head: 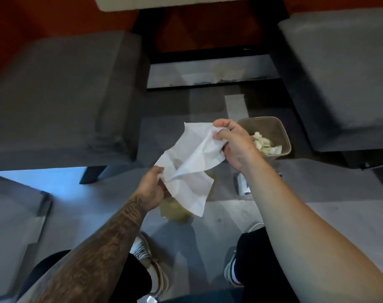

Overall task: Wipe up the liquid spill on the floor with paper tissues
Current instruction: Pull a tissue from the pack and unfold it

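I'm in a dining area, home or lounge unclear: grey padded seat (61,95) left, second seat (343,73) upper right, pale tabletop edge (186,3) at top, grey floor (339,215) under me, small bin (283,132) centre-right.

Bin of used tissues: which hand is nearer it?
Right. The right hand is just left of the bin; the left hand is farther, lower left, above the spill.

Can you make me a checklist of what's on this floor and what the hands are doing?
Surface: grey floor, with a yellowish spill under the tissue.
Job's things: white tissue spread open in the air; tissue pack on the floor.
Clutter: bin holding crumpled used tissues.
Hands: left hand and right hand each pinch a tissue edge.
Cables: nothing seen.
Surroundings: grey padded seats on both sides.
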Action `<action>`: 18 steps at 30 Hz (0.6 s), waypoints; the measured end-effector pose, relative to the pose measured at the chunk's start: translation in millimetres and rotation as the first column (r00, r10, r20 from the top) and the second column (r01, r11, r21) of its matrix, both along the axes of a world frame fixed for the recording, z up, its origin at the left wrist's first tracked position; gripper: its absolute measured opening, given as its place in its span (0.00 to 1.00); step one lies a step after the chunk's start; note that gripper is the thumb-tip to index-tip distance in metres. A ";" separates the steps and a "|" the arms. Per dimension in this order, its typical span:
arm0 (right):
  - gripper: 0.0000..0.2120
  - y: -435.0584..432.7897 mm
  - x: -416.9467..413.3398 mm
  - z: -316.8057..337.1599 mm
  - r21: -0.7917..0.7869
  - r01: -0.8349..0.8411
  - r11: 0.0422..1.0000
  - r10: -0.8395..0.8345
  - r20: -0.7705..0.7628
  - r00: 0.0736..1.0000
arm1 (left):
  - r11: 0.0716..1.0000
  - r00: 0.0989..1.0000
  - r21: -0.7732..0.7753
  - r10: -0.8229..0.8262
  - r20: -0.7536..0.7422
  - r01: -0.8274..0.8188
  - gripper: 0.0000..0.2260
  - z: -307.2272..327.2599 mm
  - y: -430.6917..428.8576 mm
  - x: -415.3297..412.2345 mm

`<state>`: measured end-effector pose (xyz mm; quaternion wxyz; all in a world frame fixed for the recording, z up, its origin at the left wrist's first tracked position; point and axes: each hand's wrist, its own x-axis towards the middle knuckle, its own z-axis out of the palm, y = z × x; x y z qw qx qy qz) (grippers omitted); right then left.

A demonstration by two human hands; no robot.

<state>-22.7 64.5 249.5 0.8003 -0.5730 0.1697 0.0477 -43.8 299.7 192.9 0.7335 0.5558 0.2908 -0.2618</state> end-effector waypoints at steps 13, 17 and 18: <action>0.16 48.1 30.6 -55.3 -0.127 -0.175 0.976 0.144 -0.225 0.964 | 0.922 0.995 -0.380 0.093 0.025 -0.076 0.24 -14.9 51.5 40.7; 0.17 55.3 33.7 -58.1 -0.136 -0.140 0.981 0.111 -0.201 0.973 | 0.919 0.996 -0.394 0.056 0.074 -0.022 0.19 -10.9 45.9 45.5; 0.17 58.2 33.7 -59.5 -0.131 -0.133 0.982 0.107 -0.187 0.976 | 0.922 0.996 -0.388 0.041 0.075 -0.009 0.18 -10.3 44.6 45.9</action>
